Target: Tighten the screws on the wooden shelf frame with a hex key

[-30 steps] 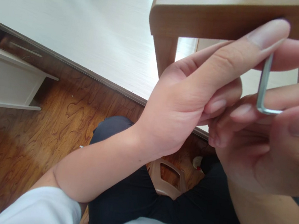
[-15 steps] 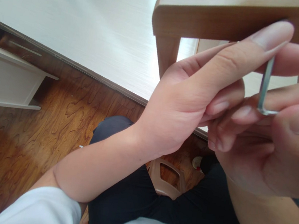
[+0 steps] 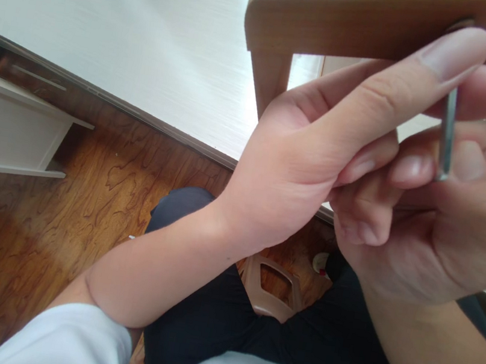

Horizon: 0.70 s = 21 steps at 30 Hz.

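A thin metal hex key (image 3: 447,133) stands roughly upright below a wooden bar (image 3: 339,29). My left hand (image 3: 292,159) pinches its upper part between thumb and forefinger, right beneath the bar. The edge of a dark round hole (image 3: 461,24) shows in the wood just above that thumb; the key's top end is hidden behind the thumb. At the key's lower bend, the curled fingers of my right hand (image 3: 456,220) close on it. The short arm of the key is not visible from here. The curled lower fingers of both hands touch each other.
The bar joins a wooden leg (image 3: 270,79) of a frame resting on a white tabletop (image 3: 154,41). To the left, a white panelled piece (image 3: 14,123) stands over the wood-patterned floor (image 3: 99,197). A brown plastic stool (image 3: 273,314) shows between my legs.
My right hand has turned and shifted left, and the key has rotated: its short arm pointed right before and is now out of sight. My left hand has moved slightly up and right.
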Each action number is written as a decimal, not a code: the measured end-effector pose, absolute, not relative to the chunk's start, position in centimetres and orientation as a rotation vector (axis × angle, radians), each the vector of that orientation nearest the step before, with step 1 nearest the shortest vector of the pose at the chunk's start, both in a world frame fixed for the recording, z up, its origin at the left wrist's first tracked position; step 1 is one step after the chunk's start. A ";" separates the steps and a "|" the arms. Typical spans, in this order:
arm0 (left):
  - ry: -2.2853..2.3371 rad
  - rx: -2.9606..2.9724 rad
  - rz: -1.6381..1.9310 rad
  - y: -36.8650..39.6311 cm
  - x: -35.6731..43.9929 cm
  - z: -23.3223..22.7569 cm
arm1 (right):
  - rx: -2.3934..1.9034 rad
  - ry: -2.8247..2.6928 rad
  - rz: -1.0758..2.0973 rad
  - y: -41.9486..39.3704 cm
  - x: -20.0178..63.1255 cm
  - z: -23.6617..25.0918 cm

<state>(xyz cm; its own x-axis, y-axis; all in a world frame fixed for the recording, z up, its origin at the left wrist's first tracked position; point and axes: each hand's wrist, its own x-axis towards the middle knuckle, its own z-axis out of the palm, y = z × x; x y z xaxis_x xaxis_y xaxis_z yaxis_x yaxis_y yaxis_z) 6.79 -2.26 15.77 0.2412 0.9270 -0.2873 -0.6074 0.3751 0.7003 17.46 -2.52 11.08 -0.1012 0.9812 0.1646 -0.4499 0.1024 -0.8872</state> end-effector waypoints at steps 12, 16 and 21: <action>0.800 0.204 1.053 -1.0 6.3 13.7 | -0.545 -1.050 1.085 -3.0 16.0 11.6; 0.775 0.279 1.143 -2.5 7.0 14.9 | -0.660 -1.116 0.946 -3.2 15.8 12.2; 0.750 0.404 1.220 -2.8 7.4 15.2 | -0.906 -1.167 0.952 -3.8 16.6 11.8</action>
<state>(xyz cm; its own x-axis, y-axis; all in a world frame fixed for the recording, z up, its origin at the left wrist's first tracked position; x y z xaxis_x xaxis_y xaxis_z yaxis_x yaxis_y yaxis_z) 7.40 -2.79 15.19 0.1503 0.9425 -0.2984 -0.6917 0.3159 0.6494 16.61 -3.79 11.84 0.1298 0.9381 0.3213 -0.1267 0.3370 -0.9329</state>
